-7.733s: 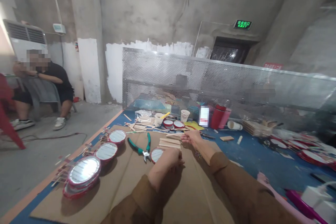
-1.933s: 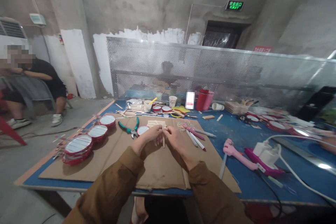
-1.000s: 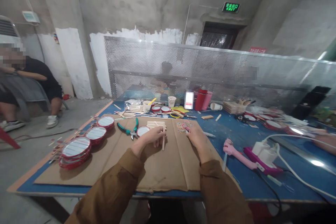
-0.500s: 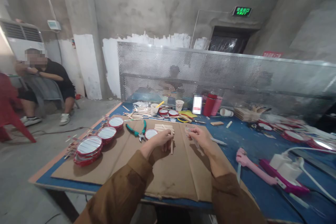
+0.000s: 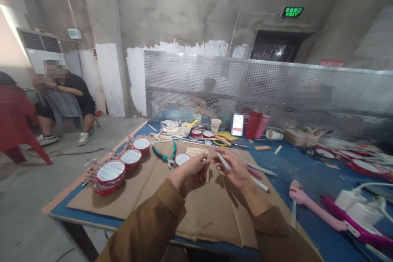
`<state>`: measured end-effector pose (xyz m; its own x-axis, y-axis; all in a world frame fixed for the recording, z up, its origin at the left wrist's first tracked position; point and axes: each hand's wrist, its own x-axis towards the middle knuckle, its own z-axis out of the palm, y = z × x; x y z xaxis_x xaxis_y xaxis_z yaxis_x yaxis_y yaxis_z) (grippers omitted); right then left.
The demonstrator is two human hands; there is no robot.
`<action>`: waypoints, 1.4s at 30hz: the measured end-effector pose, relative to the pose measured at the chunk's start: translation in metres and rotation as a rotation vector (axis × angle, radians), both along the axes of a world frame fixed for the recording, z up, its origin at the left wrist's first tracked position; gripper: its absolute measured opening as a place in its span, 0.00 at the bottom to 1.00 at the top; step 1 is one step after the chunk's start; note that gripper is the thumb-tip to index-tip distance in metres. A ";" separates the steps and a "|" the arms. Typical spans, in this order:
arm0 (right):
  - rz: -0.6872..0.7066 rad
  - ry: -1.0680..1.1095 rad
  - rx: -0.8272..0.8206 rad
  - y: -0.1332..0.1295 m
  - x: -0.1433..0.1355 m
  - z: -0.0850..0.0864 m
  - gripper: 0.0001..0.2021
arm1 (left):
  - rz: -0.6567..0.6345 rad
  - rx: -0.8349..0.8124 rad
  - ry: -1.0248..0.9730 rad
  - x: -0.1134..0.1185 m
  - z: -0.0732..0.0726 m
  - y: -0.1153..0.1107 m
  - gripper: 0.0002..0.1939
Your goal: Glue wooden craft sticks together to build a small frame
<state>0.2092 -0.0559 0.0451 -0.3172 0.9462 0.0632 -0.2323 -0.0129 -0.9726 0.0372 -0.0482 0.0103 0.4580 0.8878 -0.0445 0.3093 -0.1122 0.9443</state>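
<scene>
My left hand (image 5: 196, 166) is closed on a thin wooden stick (image 5: 208, 174), which stands near upright above the cardboard sheet (image 5: 202, 213). Just right of it, my right hand (image 5: 235, 170) grips a white pen-like tool (image 5: 223, 161), tilted toward the left hand but apart from the stick. Several pale sticks (image 5: 193, 151) lie behind my left hand. Beside them is a small red-rimmed disc (image 5: 182, 159), and green-handled pliers (image 5: 167, 157) lie open to its left.
Red-rimmed discs (image 5: 110, 172) line the cardboard's left side. Pens (image 5: 260, 185), a pink glue gun (image 5: 316, 206) and a purple power strip (image 5: 365, 231) lie at right. Cups (image 5: 215, 125) and red bottles (image 5: 253, 125) stand before a mesh screen (image 5: 184, 86). A person (image 5: 72, 90) sits at far left.
My right hand has turned and now has the white pen-like tool in it, closer to the left hand. More pens show on the right. The whole view has shifted slightly.
</scene>
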 end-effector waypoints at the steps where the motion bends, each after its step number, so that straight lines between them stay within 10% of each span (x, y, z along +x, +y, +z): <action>1: -0.015 0.019 0.024 0.000 -0.001 0.000 0.21 | 0.000 0.003 -0.008 0.000 0.000 0.000 0.13; 14: -0.473 -0.264 0.393 -0.003 -0.029 -0.014 0.12 | 0.026 -0.009 -0.065 0.000 0.004 -0.003 0.11; 42: -0.464 -0.446 0.458 -0.001 -0.028 -0.020 0.13 | -0.013 -0.007 -0.065 -0.003 -0.004 0.003 0.10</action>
